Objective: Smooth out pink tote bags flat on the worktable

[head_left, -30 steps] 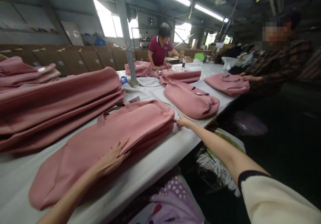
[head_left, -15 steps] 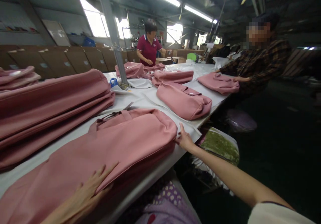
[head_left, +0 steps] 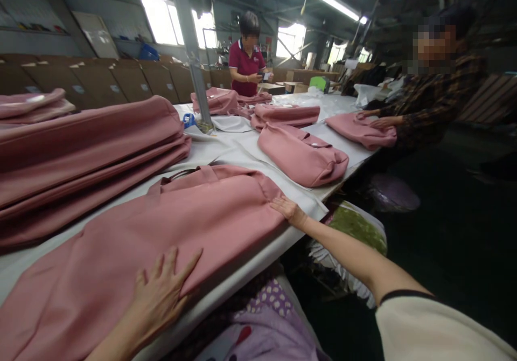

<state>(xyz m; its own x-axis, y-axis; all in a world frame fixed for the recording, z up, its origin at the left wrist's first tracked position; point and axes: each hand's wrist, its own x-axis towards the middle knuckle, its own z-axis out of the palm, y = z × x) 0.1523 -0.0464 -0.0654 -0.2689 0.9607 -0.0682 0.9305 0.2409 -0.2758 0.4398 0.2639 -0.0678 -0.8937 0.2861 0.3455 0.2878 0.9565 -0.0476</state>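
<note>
Pink bag (head_left: 133, 229) lies on its broad side along the near edge of the table (head_left: 238, 153), its handle side turned away from me and its left end running out of view. The table, covered in white, stretches away from me toward the far side of the room, and beyond it on the left stands a row of brown cardboard boxes (head_left: 129, 83). A long pile of pink pieces (head_left: 89, 134) sits to the left, just beyond my bag. On the right a co-worker in a checked shirt (head_left: 444, 99) has both hands on another pink bag (head_left: 347, 129); a person in a maroon top (head_left: 244, 62) stands farther off, holding small things I can't make out. Between us, a rounded pink bag (head_left: 291, 156) lies just past the right end of mine. My left hand (head_left: 161, 291) is open, fingers spread, laid on the bag's upper face near the edge closest to me, gripping nothing. My right hand (head_left: 291, 211) rests at the bag's right end with its fingers bent over the corner; the thumb is hidden, so I can't tell whether it pinches the material. Smaller still are the dark handle (head_left: 180, 173) at the bag's far edge and a blue object (head_left: 188, 119) beside the post (head_left: 193, 59).
</note>
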